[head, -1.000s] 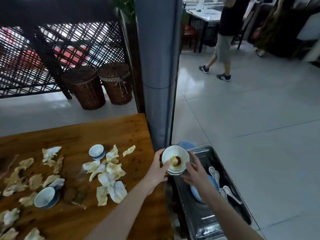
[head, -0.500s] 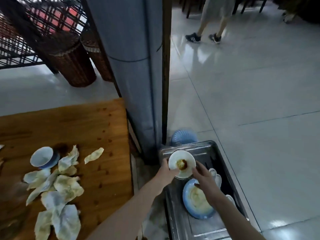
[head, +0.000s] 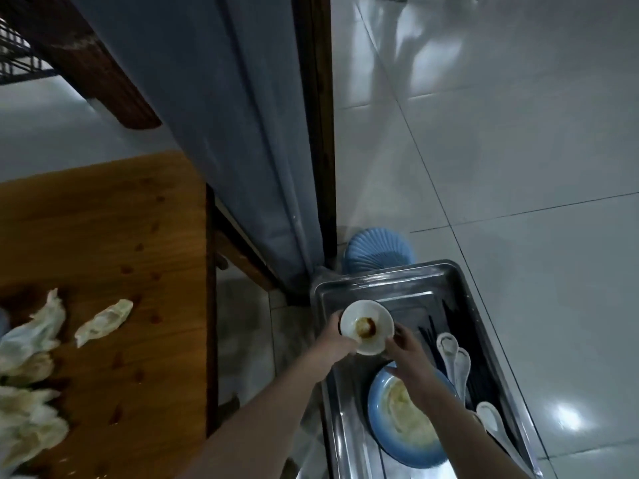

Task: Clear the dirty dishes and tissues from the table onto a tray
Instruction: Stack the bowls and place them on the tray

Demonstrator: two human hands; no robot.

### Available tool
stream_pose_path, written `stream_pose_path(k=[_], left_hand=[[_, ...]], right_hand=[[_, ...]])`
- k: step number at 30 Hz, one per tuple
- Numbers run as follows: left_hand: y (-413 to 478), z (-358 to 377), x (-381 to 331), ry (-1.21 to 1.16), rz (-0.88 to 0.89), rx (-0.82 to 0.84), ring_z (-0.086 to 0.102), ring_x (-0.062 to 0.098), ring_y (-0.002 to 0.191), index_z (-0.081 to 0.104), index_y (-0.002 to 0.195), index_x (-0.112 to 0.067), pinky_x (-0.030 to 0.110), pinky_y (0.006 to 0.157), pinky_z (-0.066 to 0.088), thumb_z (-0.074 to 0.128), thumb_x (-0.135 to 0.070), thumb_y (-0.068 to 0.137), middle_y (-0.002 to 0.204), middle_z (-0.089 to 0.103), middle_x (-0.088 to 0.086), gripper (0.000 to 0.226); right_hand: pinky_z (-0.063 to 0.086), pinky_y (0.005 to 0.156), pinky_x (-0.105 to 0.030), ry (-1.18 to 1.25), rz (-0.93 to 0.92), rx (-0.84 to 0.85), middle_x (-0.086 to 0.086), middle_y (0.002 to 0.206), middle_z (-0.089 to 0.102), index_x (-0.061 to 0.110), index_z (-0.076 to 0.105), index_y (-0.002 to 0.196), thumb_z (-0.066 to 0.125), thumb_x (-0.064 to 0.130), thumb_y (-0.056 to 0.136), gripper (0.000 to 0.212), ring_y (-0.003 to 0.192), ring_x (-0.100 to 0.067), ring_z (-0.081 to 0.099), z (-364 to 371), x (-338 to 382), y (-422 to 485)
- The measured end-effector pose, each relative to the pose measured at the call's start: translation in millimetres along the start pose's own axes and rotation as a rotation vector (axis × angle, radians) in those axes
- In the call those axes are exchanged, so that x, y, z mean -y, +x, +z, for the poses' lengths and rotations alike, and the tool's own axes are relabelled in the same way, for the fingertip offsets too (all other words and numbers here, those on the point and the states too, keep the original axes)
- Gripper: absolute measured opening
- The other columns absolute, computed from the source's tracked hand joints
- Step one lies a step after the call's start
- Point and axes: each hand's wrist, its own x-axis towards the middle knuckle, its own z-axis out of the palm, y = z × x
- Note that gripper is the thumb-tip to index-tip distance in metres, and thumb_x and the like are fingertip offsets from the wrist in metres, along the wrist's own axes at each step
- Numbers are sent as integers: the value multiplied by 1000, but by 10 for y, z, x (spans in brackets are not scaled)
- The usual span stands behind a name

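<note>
Looking steeply down from the head camera. Both hands are together on one item: the small white bowl, which has a brown sauce smear at its bottom.

- Left hand grips the bowl's left side, fingers wrapped under it and thumb at the rim.
- Right hand holds the right rim with its fingertips.
- The bowl sits over the far end of the steel tray. I cannot tell whether it touches the tray floor or hangs just above it.

Already in the tray:
- A blue plate with pale food residue lies at the near end, partly under the right forearm.
- Two white spoons lie side by side along the right side. A third spoon lies nearer to me.
- Dark chopsticks lie just left of the spoons.

The wooden table is at left, well apart from the tray. Crumpled tissues lie on it, with more heaped at the frame's left edge, blurred. A grey pillar rises between table and tray. A blue stool stands just beyond the tray's far rim, on a glossy tiled floor.
</note>
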Motion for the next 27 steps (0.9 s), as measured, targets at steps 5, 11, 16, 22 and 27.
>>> stream_pose_path(k=[5, 11, 16, 22, 27], left_hand=[[161, -23, 97, 71, -25, 67, 49, 25, 118, 31, 146, -24, 25, 76, 48, 53, 13, 74, 128, 51, 6, 84], [206, -7, 104, 72, -17, 118, 48, 22, 114, 24, 149, -29, 20, 68, 46, 49, 15, 73, 129, 49, 6, 91], [190, -5, 146, 24, 11, 105, 50, 20, 116, 27, 149, -28, 22, 68, 48, 49, 18, 73, 129, 52, 2, 91], [-46, -39, 148, -21, 30, 74, 36, 22, 137, 17, 151, -24, 24, 81, 51, 53, 20, 80, 154, 27, 1, 91], [-532, -213, 8, -14, 79, 40, 45, 25, 128, 27, 148, -29, 22, 81, 48, 61, 8, 84, 150, 33, 1, 82]], right_hand=[[41, 78, -38, -12, 31, -4, -16, 125, 55, 8, 44, 134, 49, 8, 97, 38, 105, -28, 53, -31, -113, 171], [44, 85, -42, -28, 45, 21, -20, 116, 58, 9, 50, 128, 45, 1, 96, 33, 98, -27, 52, -56, -89, 282], [43, 85, -36, -36, 7, 52, -9, 109, 63, 15, 56, 124, 51, 1, 93, 35, 97, -20, 55, -41, -5, 195], [47, 80, -18, -103, -114, 17, -1, 111, 64, 11, 53, 125, 60, -8, 86, 45, 102, -12, 60, -51, 123, -85], [51, 75, -15, -127, -181, -28, -4, 115, 63, 9, 51, 130, 63, -11, 82, 54, 106, -19, 62, -12, 308, -539]])
